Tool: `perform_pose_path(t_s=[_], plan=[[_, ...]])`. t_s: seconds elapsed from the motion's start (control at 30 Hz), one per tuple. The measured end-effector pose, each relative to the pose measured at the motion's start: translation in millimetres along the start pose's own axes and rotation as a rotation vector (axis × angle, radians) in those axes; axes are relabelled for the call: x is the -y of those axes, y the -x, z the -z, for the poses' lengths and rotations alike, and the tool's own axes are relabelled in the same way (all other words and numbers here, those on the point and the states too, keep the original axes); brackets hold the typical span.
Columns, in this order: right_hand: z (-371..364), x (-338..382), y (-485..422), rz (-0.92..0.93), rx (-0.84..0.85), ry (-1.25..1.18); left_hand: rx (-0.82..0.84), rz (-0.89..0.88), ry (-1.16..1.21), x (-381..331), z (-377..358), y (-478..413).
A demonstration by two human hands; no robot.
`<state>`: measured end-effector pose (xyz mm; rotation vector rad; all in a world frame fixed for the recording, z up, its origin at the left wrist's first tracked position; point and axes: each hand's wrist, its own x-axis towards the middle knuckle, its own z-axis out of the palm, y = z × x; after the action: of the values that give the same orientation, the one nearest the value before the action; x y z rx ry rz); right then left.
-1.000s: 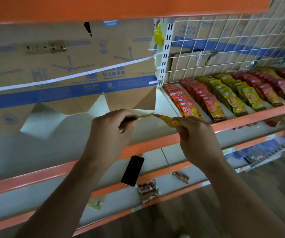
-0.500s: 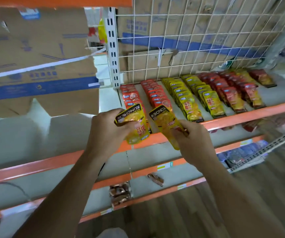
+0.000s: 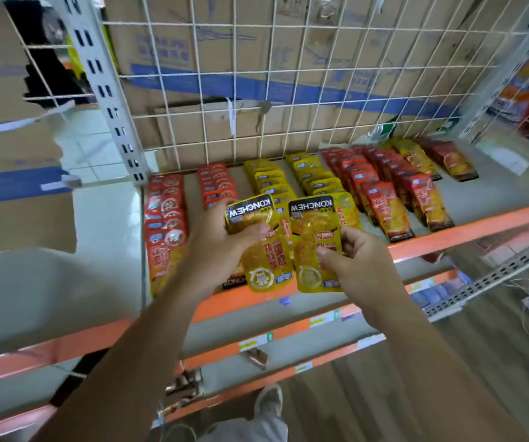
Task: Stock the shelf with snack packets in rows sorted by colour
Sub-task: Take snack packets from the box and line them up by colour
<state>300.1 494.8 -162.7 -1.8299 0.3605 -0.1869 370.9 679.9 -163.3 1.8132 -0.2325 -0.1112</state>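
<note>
Each hand gripped one yellow packet: the left hand [image 3: 221, 247] pinched the left packet [image 3: 264, 250] with the thumb across its face, and the right hand [image 3: 357, 266] clamped the right packet [image 3: 315, 247] between thumb and fingertips. Both hung above the shelf's orange front edge [image 3: 448, 237], and the yellow rows [image 3: 275, 183] lay just beyond the fingers, with red rows [image 3: 381, 186] further right. Best, I judged, to lay each flat at a yellow row's front, overlapping like the rest, clear of the red.
</note>
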Motion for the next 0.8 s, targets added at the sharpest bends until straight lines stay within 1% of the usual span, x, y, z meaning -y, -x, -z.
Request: perform_pose_path(t_s=[0.07, 0.2, 0.27, 0.37, 0.47, 0.57, 0.7, 0.8], plan=[[16.2, -3.3, -21.1, -0.042, 0.016, 0.003, 0.011, -0.001, -0.009, -5.9, -19.9, -17.1], [44.1, -6.6, -61.6, -0.094, 0.022, -0.003, 0.059, 0.043, 0.087, -16.1, -47.6, -50.6], [55.4, -9.2, -81.0, -0.115, 0.017, -0.015, 0.074, 0.062, 0.097, -19.2, -58.2, -66.7], [68.8, -13.7, -105.2, -0.152, -0.005, -0.078, 0.055, 0.105, 0.112, -20.0, -72.2, -85.4], [81.5, -15.1, -125.7, -0.126, -0.071, -0.104, -0.002, 0.151, 0.127, -23.1, -82.5, -98.0], [95.3, -14.4, -143.7, -0.058, -0.108, -0.13, -0.071, 0.16, 0.142, -27.1, -91.8, -104.8], [115.7, -21.3, -162.9, -0.046, -0.044, -0.19, -0.174, 0.196, 0.2, -36.8, -110.3, -103.4], [132.6, -26.7, -176.2, -0.01, -0.012, -0.141, -0.256, 0.252, 0.238, -40.6, -129.9, -98.4]])
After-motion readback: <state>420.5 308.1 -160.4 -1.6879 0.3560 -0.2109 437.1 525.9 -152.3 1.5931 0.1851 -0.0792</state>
